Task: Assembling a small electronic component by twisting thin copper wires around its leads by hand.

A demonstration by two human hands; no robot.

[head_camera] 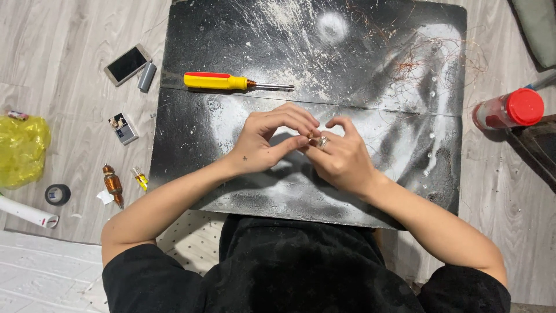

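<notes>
My left hand [267, 141] and my right hand [339, 155] meet over the middle of a black board [231, 185] stained with white powder. Between their fingertips they pinch a small coppery metal part [315, 139]; most of it is hidden by the fingers. A ring shows on my right hand. Beyond the hands a screwdriver [223, 81] with a yellow and red handle lies flat on the board, its shaft pointing right.
Loose copper wire strands [431, 55] lie at the board's far right. On the floor left: a phone [127, 64], grey cylinder [147, 76], small box [123, 128], copper-wound armature [113, 184], tape roll [57, 195], yellow bag [22, 148]. A red-capped jar [509, 110] lies right.
</notes>
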